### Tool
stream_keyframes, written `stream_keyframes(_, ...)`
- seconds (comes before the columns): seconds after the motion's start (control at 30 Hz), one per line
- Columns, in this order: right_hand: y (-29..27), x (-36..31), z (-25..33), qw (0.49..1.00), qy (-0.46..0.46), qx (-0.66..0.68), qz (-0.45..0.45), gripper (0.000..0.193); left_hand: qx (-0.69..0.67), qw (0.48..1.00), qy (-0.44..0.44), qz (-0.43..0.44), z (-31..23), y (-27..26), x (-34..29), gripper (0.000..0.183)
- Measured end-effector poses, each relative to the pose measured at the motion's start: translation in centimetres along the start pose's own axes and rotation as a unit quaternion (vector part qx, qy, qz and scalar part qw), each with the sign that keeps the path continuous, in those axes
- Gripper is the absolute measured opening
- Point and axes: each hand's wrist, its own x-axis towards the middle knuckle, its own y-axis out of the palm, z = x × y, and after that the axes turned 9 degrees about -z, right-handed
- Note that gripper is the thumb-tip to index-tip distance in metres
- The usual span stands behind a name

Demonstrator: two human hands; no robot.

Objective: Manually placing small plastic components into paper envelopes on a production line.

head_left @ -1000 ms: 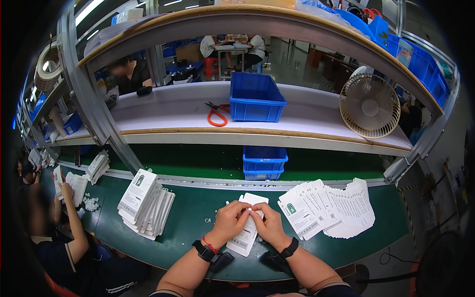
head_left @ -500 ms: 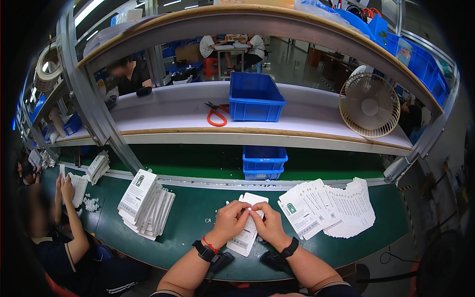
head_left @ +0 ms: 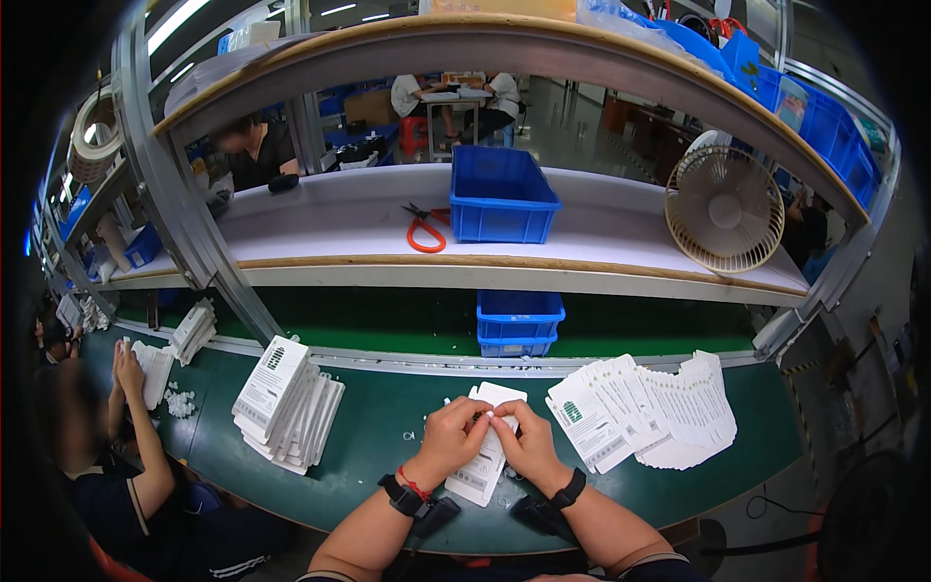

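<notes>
My left hand [head_left: 452, 436] and my right hand [head_left: 529, 444] meet over the green bench. Their thumbs and index fingers pinch a small white piece [head_left: 491, 414] between them; its exact kind is too small to make out. Beneath lies a white printed card or flat packet [head_left: 473, 483], partly covered by my hands. Small clear bits [head_left: 409, 436] are scattered beside my left hand. A thick stack of similar white packets [head_left: 276, 403] stands to the left, while a spread of them [head_left: 635, 417] fans out to the right.
A shelf over the bench carries a blue bin [head_left: 501, 218], red-handled pliers [head_left: 426, 233] and a fan [head_left: 724, 210]. More blue bins [head_left: 519, 325] are stacked below it. At the left, a co-worker [head_left: 126, 466] handles white pieces near a small pile [head_left: 178, 404].
My hands keep almost the same pose, still pinching the small white piece. The whole view has shifted down slightly. The co-worker's hands at the left have moved a little.
</notes>
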Motion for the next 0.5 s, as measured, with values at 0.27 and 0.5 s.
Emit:
stream_keyframes(0.27,0.09,-0.09,-0.23,1.0,-0.008,0.003,-0.005,0.014,0.004,1.0,-0.015,0.012,-0.11,-0.18,-0.07,0.01)
stream_keyframes(0.5,0.07,-0.06,-0.38,1.0,0.0,0.009,-0.006,0.013,0.007,1.0,-0.017,0.018,-0.23,-0.15,0.03,0.01)
